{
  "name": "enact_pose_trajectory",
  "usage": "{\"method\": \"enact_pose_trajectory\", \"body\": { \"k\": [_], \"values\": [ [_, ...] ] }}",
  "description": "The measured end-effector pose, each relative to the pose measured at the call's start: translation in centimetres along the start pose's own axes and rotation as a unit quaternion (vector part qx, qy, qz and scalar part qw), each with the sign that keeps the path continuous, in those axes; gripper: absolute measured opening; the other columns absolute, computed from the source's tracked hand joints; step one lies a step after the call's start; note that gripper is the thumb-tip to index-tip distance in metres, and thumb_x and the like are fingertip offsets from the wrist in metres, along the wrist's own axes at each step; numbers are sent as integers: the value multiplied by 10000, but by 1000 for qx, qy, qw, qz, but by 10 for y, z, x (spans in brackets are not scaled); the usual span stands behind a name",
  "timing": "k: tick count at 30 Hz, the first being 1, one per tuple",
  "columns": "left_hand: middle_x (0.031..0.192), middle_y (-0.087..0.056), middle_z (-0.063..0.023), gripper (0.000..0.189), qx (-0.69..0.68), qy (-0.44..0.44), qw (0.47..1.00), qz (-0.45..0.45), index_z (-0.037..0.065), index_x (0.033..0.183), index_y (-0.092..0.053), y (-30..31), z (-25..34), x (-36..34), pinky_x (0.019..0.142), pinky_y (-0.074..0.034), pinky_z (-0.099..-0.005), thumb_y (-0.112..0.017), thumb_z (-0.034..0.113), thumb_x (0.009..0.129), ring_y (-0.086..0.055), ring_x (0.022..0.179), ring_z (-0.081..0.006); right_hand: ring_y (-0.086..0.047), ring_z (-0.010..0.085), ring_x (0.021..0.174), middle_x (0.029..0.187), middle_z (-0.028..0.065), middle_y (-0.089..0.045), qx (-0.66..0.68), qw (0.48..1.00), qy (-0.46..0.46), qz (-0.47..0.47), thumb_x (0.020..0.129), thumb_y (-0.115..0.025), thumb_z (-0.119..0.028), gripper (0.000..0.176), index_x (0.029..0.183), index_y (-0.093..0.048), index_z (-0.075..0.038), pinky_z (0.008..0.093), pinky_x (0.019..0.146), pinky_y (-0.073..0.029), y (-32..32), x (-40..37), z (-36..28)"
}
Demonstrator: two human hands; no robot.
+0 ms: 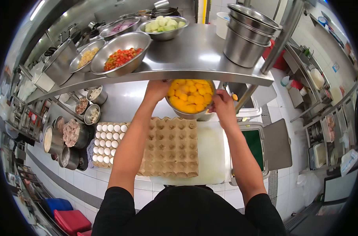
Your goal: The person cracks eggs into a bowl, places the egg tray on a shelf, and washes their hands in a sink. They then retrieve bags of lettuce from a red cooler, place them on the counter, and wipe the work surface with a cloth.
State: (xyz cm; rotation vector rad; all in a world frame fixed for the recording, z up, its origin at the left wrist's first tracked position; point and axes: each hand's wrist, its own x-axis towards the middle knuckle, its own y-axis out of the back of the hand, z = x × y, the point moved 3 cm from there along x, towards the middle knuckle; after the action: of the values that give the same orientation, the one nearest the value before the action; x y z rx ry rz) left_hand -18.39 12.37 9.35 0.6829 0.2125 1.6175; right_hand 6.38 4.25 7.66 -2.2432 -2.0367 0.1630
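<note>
A metal bowl [188, 115] full of raw egg yolks [190, 94] is between my two hands, just below the edge of the upper shelf. My left hand [158, 89] grips its left rim, the fingers partly hidden under the shelf edge. On the right rim my right hand [223, 103] is closed, thumb and fingers pinching the bowl's side. In front of the bowl, a cardboard egg tray [173, 147] shows bare cups. White eggs [106, 143] fill another tray to its left, partly behind my left forearm. A pale cutting board [212, 153] lies under the right side.
The steel shelf [202, 51] overhangs the work area, carrying bowls of chopped red peppers [122, 58] and pale green chunks [164, 24], plus stacked steel pots [247, 39]. Pots with raw meat [71, 133] stand at left. An open-lidded bin [279, 143] is at right.
</note>
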Motion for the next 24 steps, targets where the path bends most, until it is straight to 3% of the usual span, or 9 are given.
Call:
{"method": "enact_pose_trajectory", "body": {
  "k": [3, 5, 6, 12, 16, 21, 22, 23, 24],
  "values": [
    [961, -683, -140, 280, 132, -29, 990, 48, -13, 979, -661, 30, -28, 18, 781, -485, -349, -594, 232, 863, -626, 887, -212, -547, 120, 596, 789, 50, -549, 48, 997, -46, -38, 867, -561, -129, 246, 1084, -519, -22, 267, 534, -501, -44, 30, 29],
    [1002, -676, -164, 318, 190, 12, 982, 6, -19, 993, -648, 39, -66, 30, 827, -473, -389, -584, 266, 871, -618, 943, -257, -539, 118, 640, 823, 40, -536, 59, 995, -63, -53, 864, -563, -133, 225, 1065, -510, -47, 275, 587, -505, -69, 44, 49],
    [1055, -646, -208, 290, 189, 18, 982, -10, 35, 1020, -650, 42, -79, 31, 877, -458, -422, -487, 236, 889, -599, 1018, -350, -531, 118, 669, 850, 34, -527, 69, 990, -102, -63, 861, -563, -138, 220, 1058, -502, -61, 288, 617, -506, -82, 52, 65],
    [1119, -619, -217, 300, 141, -13, 989, 43, 39, 1050, -638, 39, -165, 35, 893, -456, -436, -469, 234, 898, -571, 1057, -377, -493, 126, 763, 943, 28, -515, 115, 960, -237, -92, 827, -568, -158, 262, 1066, -481, -93, 343, 689, -509, -131, 60, 118],
    [1101, -616, -234, 326, 128, 54, 990, -9, 51, 1097, -630, 21, -232, 41, 878, -459, -464, -456, 247, 904, -550, 1034, -434, -500, 136, 795, 963, 41, -517, 89, 960, -254, -76, 822, -574, -163, 286, 1083, -484, -88, 343, 686, -514, -140, 66, 149],
    [1026, -672, -186, 363, -125, 208, 970, -30, -25, 1142, -613, 18, -222, 10, 809, -496, -332, -551, 181, 848, -639, 902, -234, -537, 162, 922, 1161, 61, -504, -14, 967, -249, -44, 840, -613, -246, 563, 1332, -421, -53, 331, 819, -482, -131, 68, 181],
    [1061, -667, -168, 388, -216, 231, 948, -32, -34, 1174, -598, 21, -234, 1, 802, -493, -306, -558, 152, 836, -625, 901, -182, -540, 165, 969, 1218, 62, -489, -82, 982, -165, -49, 851, -616, -257, 591, 1365, -404, -57, 327, 852, -468, -124, 65, 179],
    [1167, -629, -143, 435, -153, 208, 966, -10, -7, 1243, -564, 28, -240, -9, 817, -483, -299, -537, 108, 825, -605, 927, -169, -542, 168, 1016, 1275, 63, -473, -146, 984, -77, -61, 861, -620, -268, 619, 1397, -388, -61, 323, 886, -453, -115, 60, 175],
    [1203, -608, -128, 477, -143, 126, 981, 40, 10, 1289, -530, 33, -237, -27, 831, -474, -291, -549, 102, 822, -592, 938, -165, -540, 171, 1059, 1319, 66, -459, -124, 986, -75, -79, 875, -611, -253, 580, 1385, -408, -68, 319, 893, -453, -111, 48, 157]
  ]
}}
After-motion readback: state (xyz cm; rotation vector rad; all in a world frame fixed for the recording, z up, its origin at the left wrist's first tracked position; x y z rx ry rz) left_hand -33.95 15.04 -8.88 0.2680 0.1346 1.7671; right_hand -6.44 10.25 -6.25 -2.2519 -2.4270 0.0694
